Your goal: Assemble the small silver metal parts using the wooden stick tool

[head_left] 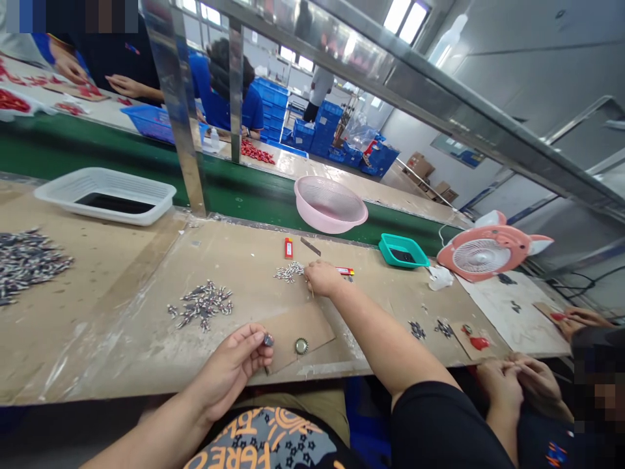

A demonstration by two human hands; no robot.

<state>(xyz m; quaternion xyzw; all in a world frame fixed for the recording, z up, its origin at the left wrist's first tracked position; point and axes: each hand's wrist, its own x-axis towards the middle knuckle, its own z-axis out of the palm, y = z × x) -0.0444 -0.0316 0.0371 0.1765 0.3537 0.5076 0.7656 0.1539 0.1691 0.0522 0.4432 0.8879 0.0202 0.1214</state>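
The right hand (322, 279) lies low on the worn wooden work board (146, 352), with the fingers bent down to the surface; I cannot tell if it holds something or is only touching the board. Just beside it at nine o'clock is a small heap of metal parts (288, 272), and at three o'clock a thin red object (344, 271) lies very near the fingers. The left hand (228, 372), at eight o'clock from the right hand, is in a narrow pinch and holds one small metal part (268, 339) up between thumb and fingertips, above a piece of brown cardboard (297, 337). On this cardboard lies a crimped bottle cap (301, 346). A bigger loose heap of the same parts (202, 305) is at nine o'clock, farther away. These parts seem light and stiff, but they are so tiny that they may slip or roll. I think the fingertips should pinch one by its body, one piece at a time. A co-worker's hands (517, 384) work at four o'clock.
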